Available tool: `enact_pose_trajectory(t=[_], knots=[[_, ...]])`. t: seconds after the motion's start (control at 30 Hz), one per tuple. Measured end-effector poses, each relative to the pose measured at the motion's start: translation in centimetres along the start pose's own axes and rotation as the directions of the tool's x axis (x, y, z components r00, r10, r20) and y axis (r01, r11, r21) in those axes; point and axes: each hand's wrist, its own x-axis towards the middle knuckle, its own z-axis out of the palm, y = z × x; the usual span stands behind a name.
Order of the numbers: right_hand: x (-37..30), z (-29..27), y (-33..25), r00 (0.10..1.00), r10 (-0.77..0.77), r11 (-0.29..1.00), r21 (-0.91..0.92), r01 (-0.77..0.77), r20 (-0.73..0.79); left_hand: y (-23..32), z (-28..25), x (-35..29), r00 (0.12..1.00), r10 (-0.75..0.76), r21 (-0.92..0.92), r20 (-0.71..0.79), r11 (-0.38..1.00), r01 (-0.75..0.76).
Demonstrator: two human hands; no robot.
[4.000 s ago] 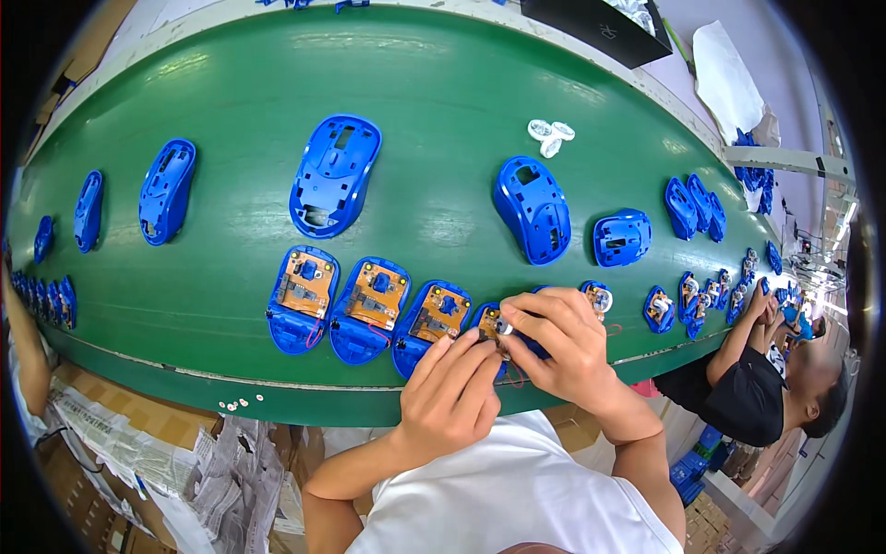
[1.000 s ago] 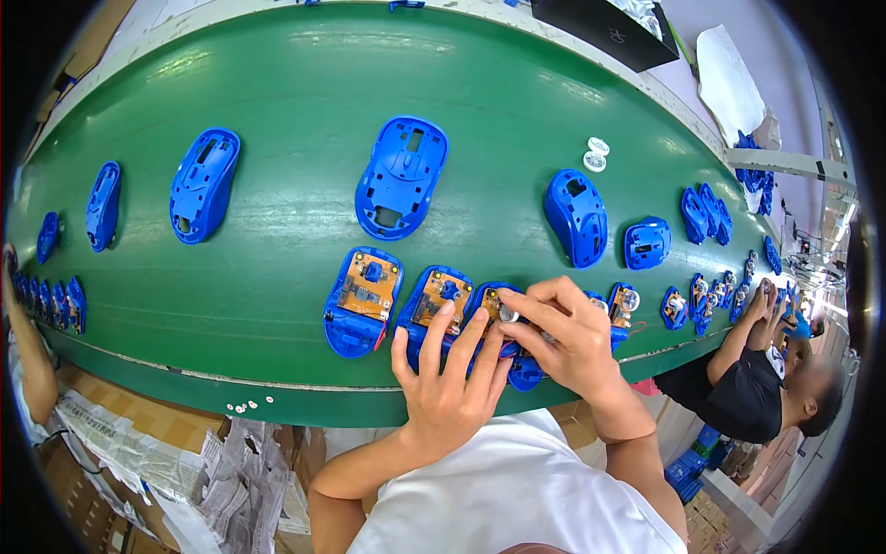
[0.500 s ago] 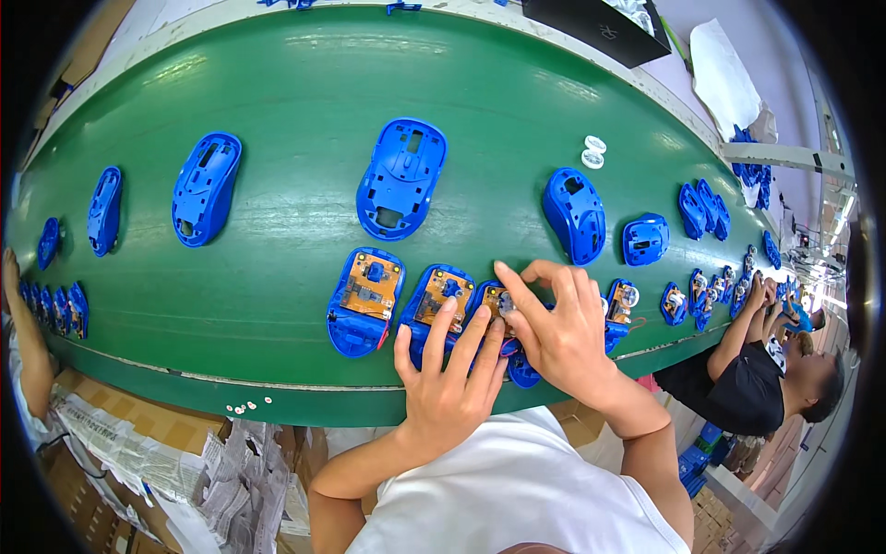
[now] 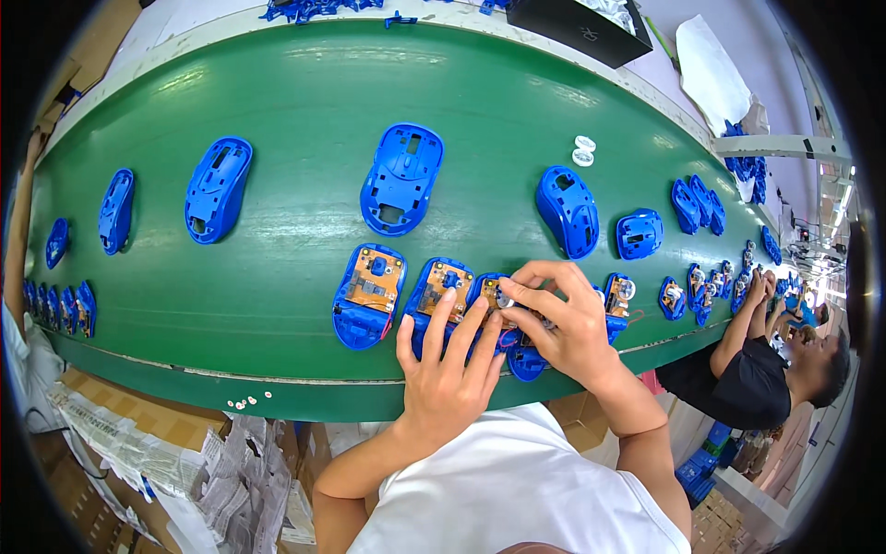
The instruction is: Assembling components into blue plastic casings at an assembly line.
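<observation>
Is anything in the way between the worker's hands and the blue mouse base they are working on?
Nothing visible. The right hand already pinches a small part at the blue mouse base, and the left hand lies flat on its near edge, beside the neighbouring base.

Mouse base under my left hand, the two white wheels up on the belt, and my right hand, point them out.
mouse base [image 4: 441, 288], head view, orange board.
white wheels [image 4: 583, 150], head view, between the pair.
right hand [image 4: 565, 319], head view, back of hand.

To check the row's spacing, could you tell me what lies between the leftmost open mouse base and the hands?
In the head view, one more open mouse base with an orange circuit board, under the left hand's fingertips.
</observation>
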Motion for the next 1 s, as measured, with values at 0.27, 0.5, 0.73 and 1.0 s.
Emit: enact_pose_trajectory(t=[0.27,0.5,0.73,1.0], knots=[[0.6,-0.8,-0.3,0.986,0.046,0.993,-0.112,-0.028,0.163,-0.2,-0.3,-0.2,0.999,0.027,0.003,0.046,1.0,-0.027],[-0.4,0.7,-1.2,0.994,0.086,0.996,-0.021,-0.087,-0.067,-0.4,-0.8,0.1,0.998,0.024,0.001,0.062,1.0,-0.024],[1.0,-1.5,0.3,0.997,0.049,0.998,0.046,-0.052,0.062,-0.3,-0.9,0.6,0.991,0.042,0.006,0.127,0.999,-0.043],[1.0,-1.9,-1.1,0.964,0.16,0.986,0.01,-0.165,0.211,-0.1,-1.7,1.0,0.988,0.043,-0.043,0.146,0.998,-0.037]])
